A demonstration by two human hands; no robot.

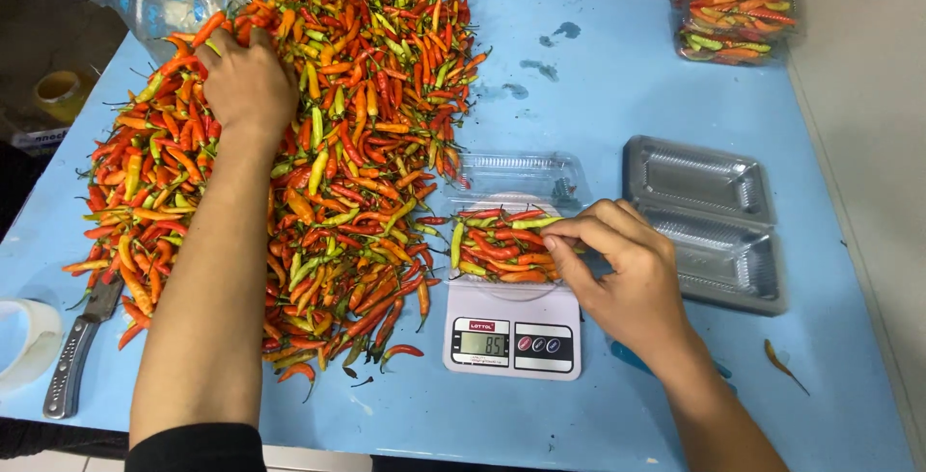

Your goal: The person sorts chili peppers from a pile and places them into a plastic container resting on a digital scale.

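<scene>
While left hand [246,81] (curled) grips chilli pile [338,144]; right hand [627,274] pinches tray chillies [497,245]

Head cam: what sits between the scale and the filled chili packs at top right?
The empty open clear clamshell tray lies between the scale and the filled packs; beyond it, bare blue table.

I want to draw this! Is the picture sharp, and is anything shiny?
Head view: mostly sharp and evenly lit; glare shows on the empty clear tray; the left hand on the chilli pile looks slightly soft; faint shadow lies under the right hand.
</scene>
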